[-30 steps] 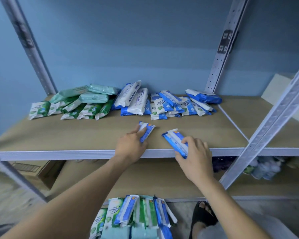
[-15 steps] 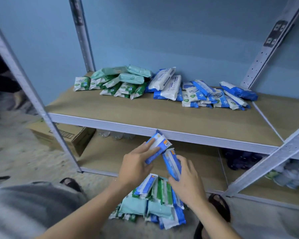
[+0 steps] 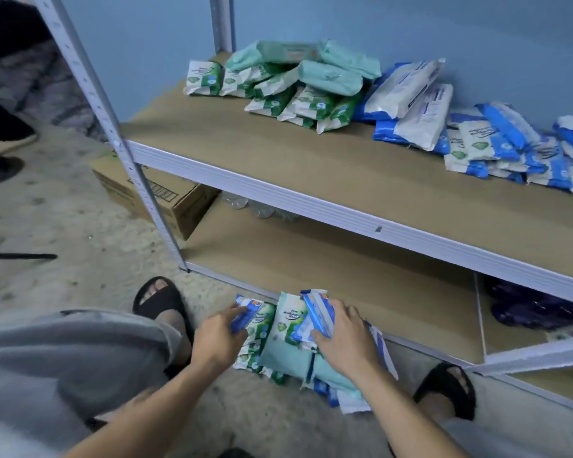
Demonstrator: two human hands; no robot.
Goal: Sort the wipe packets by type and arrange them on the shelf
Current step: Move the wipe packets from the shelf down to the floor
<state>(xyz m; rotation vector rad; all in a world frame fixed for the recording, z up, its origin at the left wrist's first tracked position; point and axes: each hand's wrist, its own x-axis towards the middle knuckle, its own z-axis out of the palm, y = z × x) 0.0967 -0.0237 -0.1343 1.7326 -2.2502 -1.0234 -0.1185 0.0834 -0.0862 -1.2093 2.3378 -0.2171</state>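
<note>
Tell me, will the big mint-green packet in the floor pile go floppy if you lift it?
Probably floppy: the mint-green packet looks soft and creased where it lies on the floor pile. Likely a bit heavy, since it looks plump. Its smooth wrap might slip.
</note>
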